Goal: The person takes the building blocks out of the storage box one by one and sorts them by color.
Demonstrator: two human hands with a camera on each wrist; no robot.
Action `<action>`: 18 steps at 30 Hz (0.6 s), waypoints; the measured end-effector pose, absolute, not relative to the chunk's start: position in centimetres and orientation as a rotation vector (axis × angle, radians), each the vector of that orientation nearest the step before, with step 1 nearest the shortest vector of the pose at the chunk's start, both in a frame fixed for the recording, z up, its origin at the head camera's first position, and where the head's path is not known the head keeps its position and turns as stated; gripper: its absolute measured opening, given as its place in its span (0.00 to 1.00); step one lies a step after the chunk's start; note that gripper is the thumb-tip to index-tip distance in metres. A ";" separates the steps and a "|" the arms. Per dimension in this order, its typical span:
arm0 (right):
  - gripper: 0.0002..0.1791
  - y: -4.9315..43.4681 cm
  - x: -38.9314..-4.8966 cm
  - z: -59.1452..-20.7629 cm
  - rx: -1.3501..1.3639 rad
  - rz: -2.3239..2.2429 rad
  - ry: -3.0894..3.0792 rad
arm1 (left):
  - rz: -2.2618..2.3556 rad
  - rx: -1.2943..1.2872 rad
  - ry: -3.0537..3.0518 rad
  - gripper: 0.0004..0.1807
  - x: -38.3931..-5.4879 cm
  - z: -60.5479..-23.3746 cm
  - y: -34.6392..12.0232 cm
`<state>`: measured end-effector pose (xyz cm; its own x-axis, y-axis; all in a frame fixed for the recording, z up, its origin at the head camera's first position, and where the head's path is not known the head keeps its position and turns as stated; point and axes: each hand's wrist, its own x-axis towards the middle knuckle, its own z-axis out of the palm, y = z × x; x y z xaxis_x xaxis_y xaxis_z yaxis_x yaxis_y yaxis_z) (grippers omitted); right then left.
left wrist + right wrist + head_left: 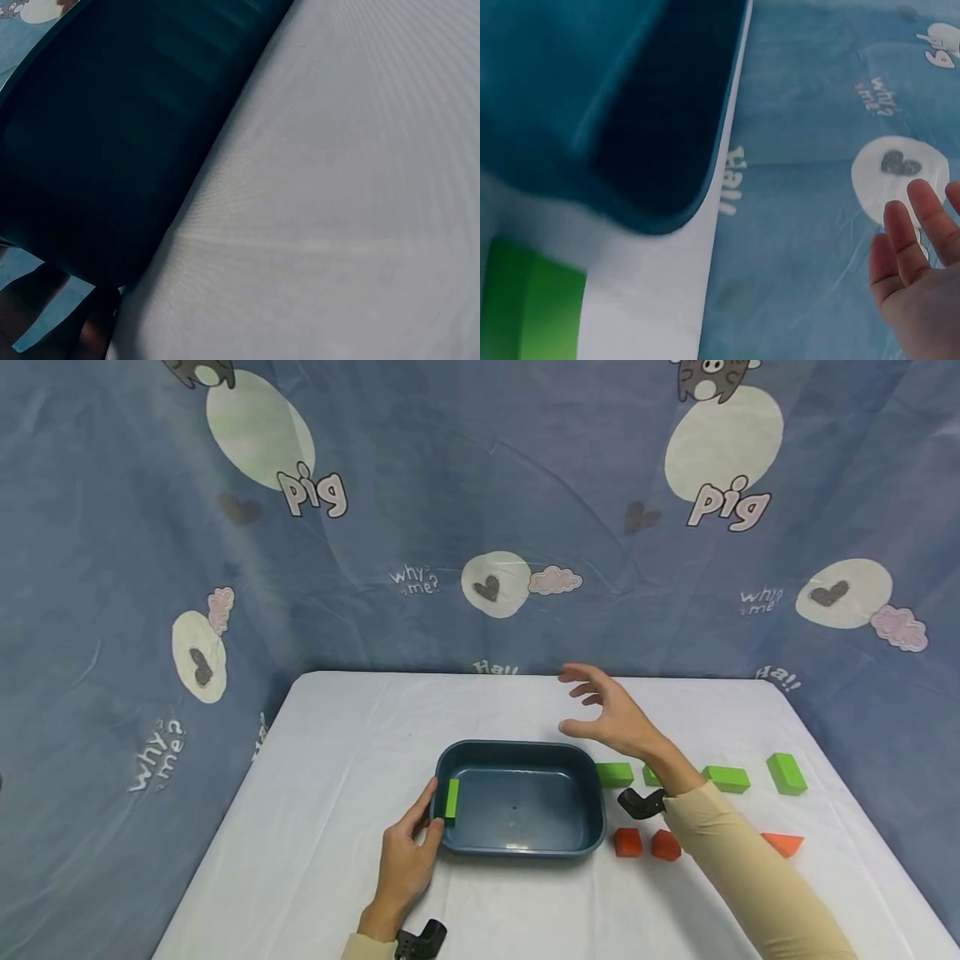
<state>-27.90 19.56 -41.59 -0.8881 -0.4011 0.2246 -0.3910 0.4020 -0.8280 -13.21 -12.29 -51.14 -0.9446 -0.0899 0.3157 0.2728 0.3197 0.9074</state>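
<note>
My left hand (407, 856) is at the left side of a dark teal plastic bin (517, 852), fingers straight along its outer wall and thumb touching the rim. Inside that bin, near its left wall, stands a narrow green block (452, 799). In the left wrist view the bin (112, 135) fills the upper left, with dim fingers (94, 322) at its corner. My right hand (615, 714) hovers beyond the bin's far right corner, thumb and fingers spread apart with nothing between them. The right wrist view also shows this empty hand (930, 292).
Right of the bin lie green blocks (726, 778), one partly behind my right wrist, and another green block (787, 774) farther right. Nearer me are red blocks (627, 842) and an orange-red wedge (782, 844). A blue printed curtain (420, 635) hangs behind the white table (315, 827).
</note>
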 end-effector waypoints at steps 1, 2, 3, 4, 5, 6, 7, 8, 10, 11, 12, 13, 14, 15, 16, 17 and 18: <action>0.45 19.4 -28.0 -41.6 -0.748 -1.564 2.615 | -1.663 -0.163 -2.285 0.27 -13.2 -51.1 -12.3; 0.45 19.2 -28.1 -41.6 -0.756 -1.581 2.611 | -1.666 -0.162 -2.287 0.27 -13.2 -51.1 -12.2; 0.44 19.0 -28.1 -41.7 -0.763 -1.600 2.608 | -1.670 -0.161 -2.289 0.27 -13.2 -51.0 -12.2; 0.44 18.8 -28.2 -41.7 -0.768 -1.615 2.607 | -1.678 -0.159 -2.289 0.27 -13.2 -51.0 -12.1; 0.43 18.7 -28.3 -41.7 -0.774 -1.633 2.602 | -1.685 -0.158 -2.290 0.27 -13.2 -51.0 -12.1; 0.43 18.5 -28.3 -41.8 -0.779 -1.647 2.599 | -1.691 -0.156 -2.292 0.27 -13.2 -50.9 -12.1; 0.42 18.3 -28.3 -41.8 -0.778 -1.661 2.595 | -1.696 -0.153 -2.293 0.27 -13.2 -50.9 -12.0; 0.42 18.2 -28.4 -41.9 -0.782 -1.672 2.591 | -1.701 -0.151 -2.295 0.27 -13.2 -50.8 -12.0; 0.42 17.8 -28.5 -42.0 -0.783 -1.697 2.581 | -1.709 -0.145 -2.294 0.28 -13.2 -50.7 -12.0; 0.42 17.6 -28.5 -42.1 -0.785 -1.714 2.572 | -1.708 -0.143 -2.295 0.28 -13.2 -50.7 -12.0; 0.42 17.4 -28.6 -42.1 -0.785 -1.727 2.564 | -1.708 -0.142 -2.296 0.28 -13.2 -50.7 -12.0; 0.42 17.1 -28.6 -42.2 -0.782 -1.741 2.556 | -1.706 -0.141 -2.295 0.28 -13.2 -50.6 -12.0; 0.42 16.9 -28.6 -42.1 -0.782 -1.756 2.548 | -1.706 -0.139 -2.293 0.28 -13.2 -50.6 -12.0; 0.42 16.5 -28.6 -42.1 -0.782 -1.764 2.542 | -1.705 -0.137 -2.291 0.28 -13.1 -50.6 -12.0; 0.42 16.1 -28.5 -41.9 -0.782 -1.770 2.537 | -1.704 -0.134 -2.289 0.28 -13.1 -50.6 -12.1; 0.42 15.7 -28.4 -41.7 -0.783 -1.777 2.527 | -1.703 -0.131 -2.288 0.28 -13.1 -50.6 -12.1; 0.42 15.3 -28.1 -41.3 -0.786 -1.783 2.518 | -1.702 -0.126 -2.287 0.28 -13.0 -50.6 -12.1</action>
<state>-28.13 15.26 -41.34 -0.8772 -0.3667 0.3099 -0.4140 0.2510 -0.8750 -13.03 -12.11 -50.62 -0.9551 -0.0999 0.2789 0.2384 0.2994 0.9239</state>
